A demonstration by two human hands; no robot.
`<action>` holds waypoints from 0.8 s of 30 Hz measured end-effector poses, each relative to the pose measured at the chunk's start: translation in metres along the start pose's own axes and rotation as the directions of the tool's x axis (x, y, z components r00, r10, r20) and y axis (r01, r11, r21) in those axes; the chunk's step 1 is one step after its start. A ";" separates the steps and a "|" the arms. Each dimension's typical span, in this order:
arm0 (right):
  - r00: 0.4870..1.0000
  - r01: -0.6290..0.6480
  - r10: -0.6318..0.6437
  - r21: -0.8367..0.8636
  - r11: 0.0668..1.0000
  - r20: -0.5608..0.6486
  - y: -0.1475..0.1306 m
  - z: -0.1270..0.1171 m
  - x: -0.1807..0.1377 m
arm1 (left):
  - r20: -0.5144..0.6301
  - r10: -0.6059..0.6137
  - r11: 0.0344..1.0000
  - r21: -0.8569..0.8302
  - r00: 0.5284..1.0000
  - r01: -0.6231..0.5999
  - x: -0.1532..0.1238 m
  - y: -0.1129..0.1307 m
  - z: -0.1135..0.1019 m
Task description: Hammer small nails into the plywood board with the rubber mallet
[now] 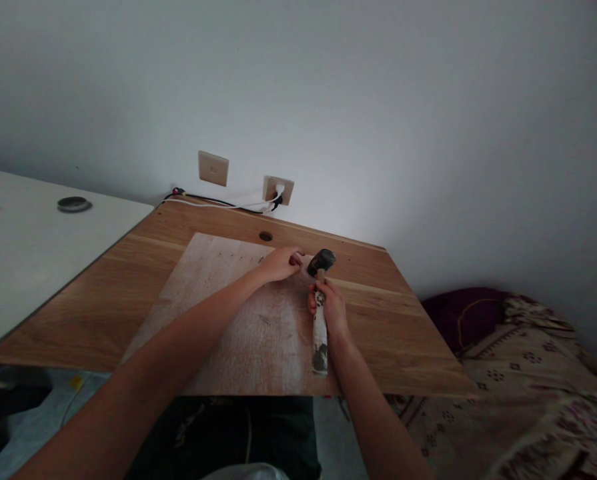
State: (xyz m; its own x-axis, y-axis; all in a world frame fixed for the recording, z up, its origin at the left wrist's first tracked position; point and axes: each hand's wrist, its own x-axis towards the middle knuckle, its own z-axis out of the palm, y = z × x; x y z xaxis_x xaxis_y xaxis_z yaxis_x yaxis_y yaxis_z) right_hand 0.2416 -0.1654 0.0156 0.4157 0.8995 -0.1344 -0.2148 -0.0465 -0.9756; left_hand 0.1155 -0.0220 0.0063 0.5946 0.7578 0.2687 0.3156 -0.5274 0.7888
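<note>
My right hand (332,308) is wrapped round the worn, whitish handle of a hammer (320,333). Its dark head (322,261) is raised just right of my left hand (281,263). The fingers of my left hand are pinched together near the far right corner of a pale wooden board (238,340); what they hold is too small to make out. Along the board's far edge, left of that hand, runs a row of small nail-like bits (231,255). A few tiny pieces (266,321) lie mid-board.
Under the board is a brown wooden desk (388,320) with a round cable hole (265,236). A white table (38,247) adjoins on the left, carrying a round lid-like object (74,204). Cables (218,201) run to a wall socket (279,190). Patterned bedding (518,373) lies right.
</note>
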 end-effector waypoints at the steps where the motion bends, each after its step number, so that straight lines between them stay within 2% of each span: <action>1: 1.000 -0.002 0.002 0.002 1.000 0.000 0.000 0.000 0.000 | -0.016 -0.007 0.999 -0.033 1.000 0.006 0.002 -0.002 0.000; 5: 1.000 -0.007 0.007 0.010 1.000 -0.002 -0.001 0.001 -0.001 | -0.086 -0.053 0.979 -0.202 0.995 0.035 0.008 -0.009 -0.004; 9: 1.000 -0.019 0.019 0.008 1.000 -0.003 -0.003 0.001 0.000 | -0.071 -0.153 0.900 -0.422 0.986 0.109 0.014 -0.005 -0.015; 13: 0.999 -0.034 0.034 -0.003 0.999 0.010 -0.005 0.001 0.000 | -0.052 -0.179 0.879 -0.457 0.982 0.136 0.017 0.006 -0.037; 18: 0.999 -0.045 0.045 -0.020 0.999 0.016 -0.006 0.000 -0.002 | 0.028 -0.103 0.948 -0.301 0.994 0.107 0.016 0.007 -0.071; 21: 0.999 -0.043 0.043 -0.023 0.999 0.008 -0.007 0.001 -0.003 | 0.068 -0.095 0.995 -0.004 0.993 0.095 0.012 -0.004 -0.089; 24: 0.999 -0.043 0.043 -0.030 0.999 0.002 -0.007 0.002 -0.004 | 0.106 -0.149 0.944 0.311 0.983 0.110 0.009 -0.015 -0.100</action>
State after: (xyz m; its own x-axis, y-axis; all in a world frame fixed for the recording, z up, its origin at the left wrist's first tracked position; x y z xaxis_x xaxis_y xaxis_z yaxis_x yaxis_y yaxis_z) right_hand 0.2397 -0.1673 0.0229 0.4047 0.8974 -0.1760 -0.2061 -0.0980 -0.9736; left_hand 0.0418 0.0311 0.0525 0.6155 0.7832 0.0879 0.5936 -0.5340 0.6021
